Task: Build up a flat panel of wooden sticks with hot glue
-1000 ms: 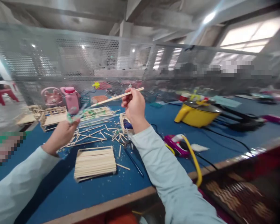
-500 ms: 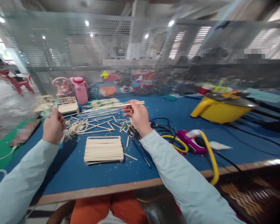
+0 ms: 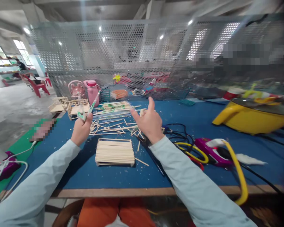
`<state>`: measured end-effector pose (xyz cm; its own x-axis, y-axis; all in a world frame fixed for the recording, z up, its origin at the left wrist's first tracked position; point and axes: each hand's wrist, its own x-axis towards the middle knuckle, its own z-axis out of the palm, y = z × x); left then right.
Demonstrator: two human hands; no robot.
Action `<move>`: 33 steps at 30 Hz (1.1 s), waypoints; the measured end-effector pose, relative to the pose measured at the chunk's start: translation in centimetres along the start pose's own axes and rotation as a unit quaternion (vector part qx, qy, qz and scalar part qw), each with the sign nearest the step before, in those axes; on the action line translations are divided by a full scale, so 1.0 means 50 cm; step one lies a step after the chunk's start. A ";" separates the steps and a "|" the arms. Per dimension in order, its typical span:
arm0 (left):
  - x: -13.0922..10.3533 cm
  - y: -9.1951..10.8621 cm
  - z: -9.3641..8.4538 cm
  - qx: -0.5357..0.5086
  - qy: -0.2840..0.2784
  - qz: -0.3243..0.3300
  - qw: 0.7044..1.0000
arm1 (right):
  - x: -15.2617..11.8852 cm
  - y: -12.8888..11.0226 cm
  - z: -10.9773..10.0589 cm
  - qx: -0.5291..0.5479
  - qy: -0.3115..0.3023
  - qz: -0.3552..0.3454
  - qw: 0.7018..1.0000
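Note:
My left hand (image 3: pixel 81 130) is closed around a crumpled clear plastic wrapper with green print (image 3: pixel 93 102), which sticks up above the fist. My right hand (image 3: pixel 148 124) is over the right end of the stick pile, its thumb and index finger stretched apart. Its other fingers are mostly hidden, and I cannot make out whether pale sticks by them are touched. Below, between my forearms, lies a flat panel of wooden sticks (image 3: pixel 115 152) set side by side on a frame. Loose short sticks (image 3: pixel 106 126) are scattered behind it, with a bundle of longer chopsticks (image 3: pixel 115 106) farther back.
Small stick-built models (image 3: pixel 78 107) and a pink bottle (image 3: pixel 93 93) stand at the back left. On the right are a yellow pot (image 3: pixel 246 118), a purple power strip (image 3: pixel 209 151) and coiled cables (image 3: pixel 180 130). A perforated metal screen (image 3: pixel 123 44) rises behind the table (image 3: pixel 90 179).
My right hand has gone from pinching chopsticks to thumb and index finger spread. The left hand still grips the wrapper. The view has swung left, so things sit farther right in it.

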<state>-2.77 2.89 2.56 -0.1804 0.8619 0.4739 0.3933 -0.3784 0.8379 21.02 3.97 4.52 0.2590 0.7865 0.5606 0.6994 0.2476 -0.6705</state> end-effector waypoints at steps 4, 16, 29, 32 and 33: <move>-0.014 0.052 0.017 0.089 -0.054 0.162 0.981 | -0.029 -0.048 -0.003 0.135 -0.200 -0.153 0.958; -0.074 0.080 0.035 0.172 -0.227 0.232 0.930 | -0.095 -0.076 0.026 0.263 -0.198 -0.195 0.924; -0.063 0.046 0.029 0.064 -0.112 0.065 0.989 | -0.079 -0.059 0.011 0.197 -0.248 -0.225 0.921; -0.045 0.048 0.011 0.060 -0.021 0.049 0.997 | -0.064 -0.060 -0.010 0.363 -0.211 -0.094 0.903; -0.039 0.048 0.006 0.012 0.006 0.006 1.000 | -0.058 -0.058 -0.017 0.429 -0.216 -0.044 0.876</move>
<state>-1.19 0.41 3.56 -0.1858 0.8535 0.4869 0.4162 -0.3805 0.8258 18.79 0.48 5.25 -0.1756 0.8381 0.5166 -0.1022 0.5064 -0.8562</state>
